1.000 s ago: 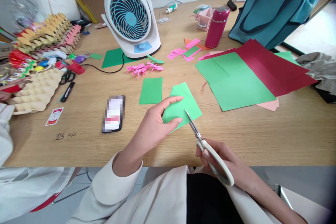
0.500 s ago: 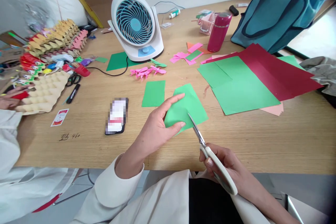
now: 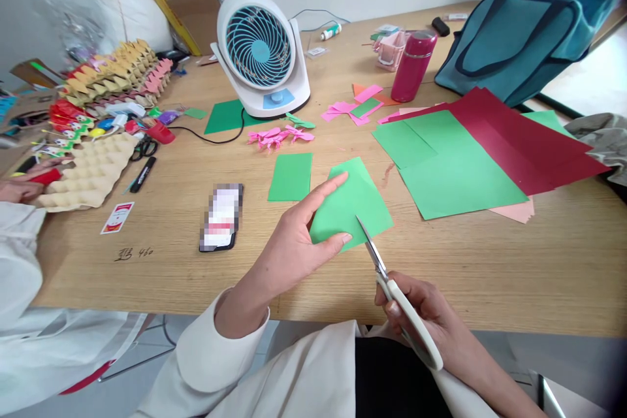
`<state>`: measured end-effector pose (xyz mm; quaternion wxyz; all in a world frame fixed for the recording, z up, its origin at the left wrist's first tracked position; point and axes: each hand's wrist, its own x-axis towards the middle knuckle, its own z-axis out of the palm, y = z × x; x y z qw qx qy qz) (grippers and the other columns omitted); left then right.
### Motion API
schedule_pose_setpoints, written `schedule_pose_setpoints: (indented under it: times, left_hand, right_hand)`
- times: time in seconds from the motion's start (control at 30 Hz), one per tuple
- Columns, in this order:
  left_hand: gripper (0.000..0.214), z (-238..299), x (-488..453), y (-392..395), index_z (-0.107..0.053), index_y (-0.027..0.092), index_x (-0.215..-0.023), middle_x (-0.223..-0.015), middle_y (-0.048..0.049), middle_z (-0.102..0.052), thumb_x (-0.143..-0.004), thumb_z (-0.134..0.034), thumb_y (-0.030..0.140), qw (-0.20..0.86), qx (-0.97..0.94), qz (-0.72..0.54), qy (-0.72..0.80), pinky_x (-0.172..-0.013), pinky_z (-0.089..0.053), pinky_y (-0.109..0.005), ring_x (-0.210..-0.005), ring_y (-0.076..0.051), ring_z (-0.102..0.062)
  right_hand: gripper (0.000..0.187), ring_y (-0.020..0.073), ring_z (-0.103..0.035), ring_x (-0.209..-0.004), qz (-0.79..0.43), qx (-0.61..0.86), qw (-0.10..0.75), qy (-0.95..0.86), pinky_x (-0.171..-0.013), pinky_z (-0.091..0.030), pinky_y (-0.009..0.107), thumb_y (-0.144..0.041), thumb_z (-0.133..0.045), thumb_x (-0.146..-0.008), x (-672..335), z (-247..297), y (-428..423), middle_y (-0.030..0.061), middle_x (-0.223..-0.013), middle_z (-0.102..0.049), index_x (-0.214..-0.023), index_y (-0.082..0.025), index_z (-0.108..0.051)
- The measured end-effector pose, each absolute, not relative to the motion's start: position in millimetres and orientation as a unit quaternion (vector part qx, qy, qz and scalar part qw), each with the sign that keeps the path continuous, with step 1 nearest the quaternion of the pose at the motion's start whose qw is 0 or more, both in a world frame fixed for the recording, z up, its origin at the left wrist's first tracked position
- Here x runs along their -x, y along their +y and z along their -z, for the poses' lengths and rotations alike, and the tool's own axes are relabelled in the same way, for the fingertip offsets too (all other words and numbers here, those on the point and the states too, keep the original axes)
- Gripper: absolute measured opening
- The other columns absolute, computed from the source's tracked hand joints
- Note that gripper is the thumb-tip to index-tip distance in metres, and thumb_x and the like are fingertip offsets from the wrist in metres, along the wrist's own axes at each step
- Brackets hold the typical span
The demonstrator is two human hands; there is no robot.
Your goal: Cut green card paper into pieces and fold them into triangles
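The light-green sheet (image 3: 350, 206) is just below the centre of the frame, held in the left hand (image 3: 298, 241). That hand's thumb and forefinger lie widely parted on the sheet; its other fingers are hidden underneath. In the lower part of the frame, right of centre, the right hand (image 3: 421, 307) has its fingers closed around the white handles of a pair of scissors (image 3: 396, 290). The blade tip lies over the sheet's lower part; whether it is cutting, I cannot tell.

Left of the hands, a phone (image 3: 221, 217) lies on the table (image 3: 166, 281), with a red-and-white card (image 3: 117, 218) farther left. Just beyond the left hand is a smaller green rectangle (image 3: 290, 176). Right of centre, a large green sheet (image 3: 463, 173) partly covers dark red sheets (image 3: 519, 137).

At the left edge, another person's hand (image 3: 22, 191) is beside a beige egg tray (image 3: 93, 170). Farther back, pink paper cutouts (image 3: 279, 136) lie in front of a white fan (image 3: 259, 49) at upper centre. At upper right, a magenta bottle (image 3: 414, 68) stands near a teal bag (image 3: 509, 39).
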<state>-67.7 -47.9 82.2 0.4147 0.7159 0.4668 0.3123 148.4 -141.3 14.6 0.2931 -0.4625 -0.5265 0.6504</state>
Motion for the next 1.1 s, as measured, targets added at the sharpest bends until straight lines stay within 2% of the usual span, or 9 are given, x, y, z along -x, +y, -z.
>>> schedule_pose_setpoints:
  times: [0.23, 0.43, 0.6, 0.77, 0.9, 0.97, 1.03, 1.1]
  left_hand:
    - [0.075, -86, 66, -50, -0.041, 0.034, -0.148, -0.150, -0.0008, -0.049, -0.080, -0.067, 0.015, 0.418, -0.720, -0.307, 0.461, -0.106, -0.046, -0.037, -0.133, -0.027, -0.050]
    - [0.077, -86, 63, -52, -0.040, 0.034, -0.149, -0.153, -0.0011, -0.046, -0.080, -0.067, 0.013, 0.426, -0.720, -0.311, 0.451, -0.111, -0.042, -0.037, -0.135, -0.025, -0.049]
    - [0.079, -87, 63, -52, -0.038, 0.035, -0.149, -0.153, -0.0004, -0.045, -0.080, -0.068, 0.013, 0.418, -0.726, -0.309, 0.450, -0.116, -0.035, -0.038, -0.138, -0.024, -0.046]
    - [0.078, -86, 64, -52, -0.039, 0.035, -0.149, -0.153, -0.0006, -0.045, -0.080, -0.068, 0.013, 0.419, -0.724, -0.311, 0.451, -0.116, -0.035, -0.039, -0.138, -0.025, -0.045]
    - [0.078, -83, 62, -52, -0.039, 0.036, -0.148, -0.154, -0.0009, -0.043, -0.080, -0.069, 0.014, 0.442, -0.705, -0.334, 0.442, -0.113, -0.039, -0.036, -0.138, -0.024, -0.045]
    - [0.070, -80, 61, -53, -0.042, 0.034, -0.144, -0.145, -0.0028, -0.051, -0.081, -0.067, 0.015, 0.466, -0.679, -0.357, 0.440, -0.101, -0.048, -0.033, -0.125, -0.022, -0.055]
    - [0.053, -76, 61, -54, -0.049, 0.031, -0.134, -0.116, -0.0030, -0.064, -0.084, -0.065, 0.019, 0.489, -0.645, -0.378, 0.450, -0.077, -0.052, -0.027, -0.093, -0.016, -0.064]
    - [0.030, -73, 61, -54, -0.056, 0.027, -0.115, -0.081, 0.0020, -0.059, -0.087, -0.063, 0.023, 0.489, -0.624, -0.390, 0.469, -0.057, -0.043, -0.022, -0.065, -0.011, -0.054]
  right_hand:
    - [0.036, 0.0108, -0.036, -0.060, -0.679, 0.453, 0.299, -0.494, -0.053, -0.032, 0.024, -0.054, -0.057, -0.090, -145, -18, -141, -0.0023, -0.069, -0.045, -0.078, -0.020, -0.054]
    - [0.034, 0.0121, -0.039, -0.063, -0.674, 0.452, 0.308, -0.496, -0.055, -0.037, 0.024, -0.053, -0.058, -0.090, -144, -23, -136, -0.0015, -0.071, -0.046, -0.080, -0.020, -0.056]
    - [0.035, 0.0114, -0.038, -0.063, -0.677, 0.448, 0.316, -0.491, -0.053, -0.036, 0.023, -0.051, -0.057, -0.090, -144, -21, -137, -0.0014, -0.073, -0.045, -0.077, -0.020, -0.053]
    - [0.036, 0.0108, -0.038, -0.059, -0.673, 0.450, 0.318, -0.494, -0.050, -0.033, 0.023, -0.053, -0.057, -0.090, -143, -13, -140, -0.0012, -0.072, -0.047, -0.079, -0.019, -0.054]
    - [0.034, 0.0116, -0.040, -0.061, -0.638, 0.466, 0.317, -0.525, -0.053, -0.033, 0.024, -0.051, -0.056, -0.091, -143, -11, -139, -0.0004, -0.072, -0.051, -0.078, -0.019, -0.055]
    - [0.034, 0.0118, -0.041, -0.062, -0.618, 0.473, 0.314, -0.543, -0.055, -0.033, 0.025, -0.050, -0.054, -0.093, -143, -11, -138, -0.0002, -0.073, -0.052, -0.078, -0.019, -0.056]
    - [0.033, 0.0123, -0.042, -0.063, -0.607, 0.478, 0.314, -0.552, -0.056, -0.034, 0.026, -0.049, -0.054, -0.093, -143, -10, -138, -0.0001, -0.073, -0.053, -0.078, -0.019, -0.056]
    - [0.034, 0.0128, -0.043, -0.064, -0.601, 0.483, 0.316, -0.553, -0.057, -0.035, 0.026, -0.050, -0.053, -0.093, -143, -9, -138, 0.0002, -0.074, -0.053, -0.077, -0.020, -0.056]
